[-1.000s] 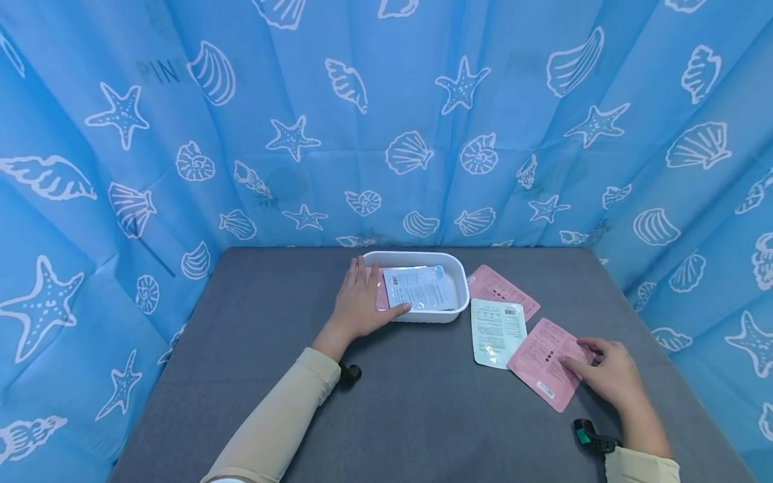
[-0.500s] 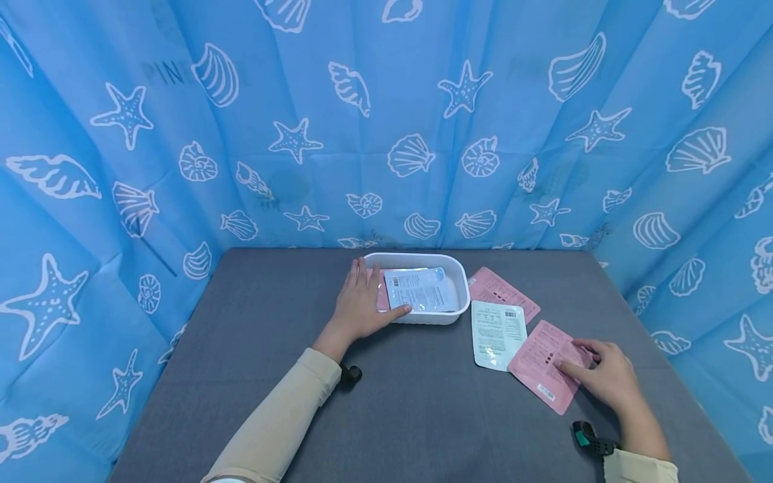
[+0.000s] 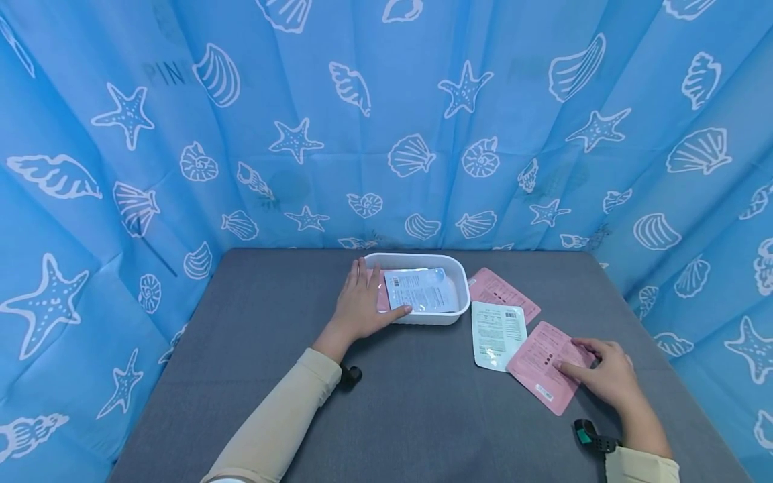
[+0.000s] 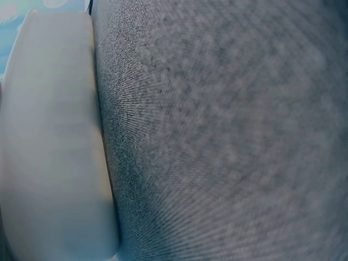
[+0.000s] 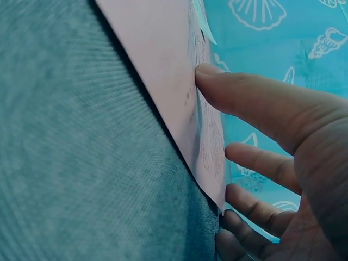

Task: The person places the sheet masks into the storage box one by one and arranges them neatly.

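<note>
My left hand [image 3: 359,302] rests on the left end of a white plastic tray [image 3: 461,285], fingers spread along the rim and thumb along the front. The tray's wall [image 4: 51,136] fills the left of the left wrist view. Inside lie a pale blue sheet mask packet [image 3: 419,288] and a pink one [image 3: 383,295], partly covered. My right hand [image 3: 606,372] touches a pink sheet mask packet [image 3: 543,369] flat on the table. In the right wrist view, its thumb [image 5: 239,89] rests on the packet's face, the other fingers [image 5: 261,163] near its edge.
A mint green packet [image 3: 498,335] lies between the touched packet and the tray, partly overlapped. Another pink packet [image 3: 504,293] sits behind it, against the tray's right side. Grey cloth covers the table [image 3: 423,402]; a blue shell-print curtain [image 3: 386,121] stands behind and at both sides.
My right thumb has slid slightly left over the pink packet. The left hand, tray and packets stay in place; the head view has shifted slightly.
</note>
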Motion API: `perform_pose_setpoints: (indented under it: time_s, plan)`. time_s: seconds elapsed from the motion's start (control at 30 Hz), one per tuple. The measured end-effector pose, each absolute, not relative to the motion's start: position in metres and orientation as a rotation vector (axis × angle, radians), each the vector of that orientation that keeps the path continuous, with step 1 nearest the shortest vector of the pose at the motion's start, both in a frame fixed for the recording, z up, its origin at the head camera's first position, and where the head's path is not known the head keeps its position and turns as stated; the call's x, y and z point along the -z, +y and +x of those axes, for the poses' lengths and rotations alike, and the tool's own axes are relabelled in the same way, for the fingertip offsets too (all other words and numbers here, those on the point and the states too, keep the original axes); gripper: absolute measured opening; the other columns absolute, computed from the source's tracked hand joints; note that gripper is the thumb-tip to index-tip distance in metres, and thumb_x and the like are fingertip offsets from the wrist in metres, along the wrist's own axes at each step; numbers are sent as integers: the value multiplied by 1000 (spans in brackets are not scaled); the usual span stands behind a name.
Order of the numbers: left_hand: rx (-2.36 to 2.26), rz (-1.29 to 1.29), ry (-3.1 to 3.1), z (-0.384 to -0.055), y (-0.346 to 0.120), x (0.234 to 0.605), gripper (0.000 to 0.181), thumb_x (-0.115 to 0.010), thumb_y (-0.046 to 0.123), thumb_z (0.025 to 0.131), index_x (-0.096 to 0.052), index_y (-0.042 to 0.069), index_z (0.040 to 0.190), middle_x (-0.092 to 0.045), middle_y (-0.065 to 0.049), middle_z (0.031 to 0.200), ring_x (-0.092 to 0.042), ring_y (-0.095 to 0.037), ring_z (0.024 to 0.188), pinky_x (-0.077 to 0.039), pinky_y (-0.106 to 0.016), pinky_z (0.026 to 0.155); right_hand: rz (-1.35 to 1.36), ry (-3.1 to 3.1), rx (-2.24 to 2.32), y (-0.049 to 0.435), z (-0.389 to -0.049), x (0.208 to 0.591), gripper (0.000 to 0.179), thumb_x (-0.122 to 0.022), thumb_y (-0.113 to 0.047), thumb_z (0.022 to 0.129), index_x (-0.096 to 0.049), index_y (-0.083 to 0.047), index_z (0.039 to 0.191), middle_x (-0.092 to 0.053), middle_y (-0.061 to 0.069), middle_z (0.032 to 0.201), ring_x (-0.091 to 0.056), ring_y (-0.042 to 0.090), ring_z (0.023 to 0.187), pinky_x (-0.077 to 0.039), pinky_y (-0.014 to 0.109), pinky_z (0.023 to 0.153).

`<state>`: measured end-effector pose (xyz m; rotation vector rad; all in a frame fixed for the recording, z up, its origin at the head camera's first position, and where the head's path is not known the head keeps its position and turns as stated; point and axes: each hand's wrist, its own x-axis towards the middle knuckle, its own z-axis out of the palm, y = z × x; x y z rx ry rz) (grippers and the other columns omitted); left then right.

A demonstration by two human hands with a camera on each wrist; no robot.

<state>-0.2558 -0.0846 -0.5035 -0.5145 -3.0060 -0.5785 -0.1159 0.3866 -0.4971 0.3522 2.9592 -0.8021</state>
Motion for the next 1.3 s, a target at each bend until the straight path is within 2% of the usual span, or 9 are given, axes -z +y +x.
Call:
perform_pose_setpoints:
  time_s: [0.17,0.4,0.77,1.0,1.3]
  plan:
    - [565,-513,-3004,-256,-84,502,126,-49,93,84,-15,9,171,-1,-21,179,3,-38,167,-16,-54,133,324,2977,842,387,-116,498,82,-81,-48,92,-53,8,145,-39,40,144,-37,56,127,-40,73,95]
    - [548,-507,-3010,-257,-84,501,126,-49,94,84,-15,9,171,-1,-21,179,3,-38,167,-15,-54,133,290,2982,892,385,-116,498,75,-82,-43,92,-57,9,140,-41,37,140,-40,51,122,-43,65,92]
    - [552,-510,-3018,-257,-84,501,126,-47,94,85,-13,9,171,2,-20,179,4,-38,167,-13,-53,134,288,2958,890,383,-114,496,69,-81,-44,94,-60,7,135,-45,40,145,-45,56,126,-43,74,103]
    - [544,-507,-3041,-256,-84,501,126,-46,95,84,-10,11,172,8,-17,179,6,-36,167,-12,-52,134,285,2944,895,382,-115,495,68,-81,-43,94,-59,7,136,-45,41,144,-46,57,127,-43,74,103]
    - [565,-492,-3036,-256,-83,501,126,-49,94,84,-15,9,171,6,-18,179,5,-36,167,-13,-53,134,270,2927,908,385,-117,498,69,-82,-42,93,-60,6,137,-42,40,146,-43,57,128,-42,74,102]
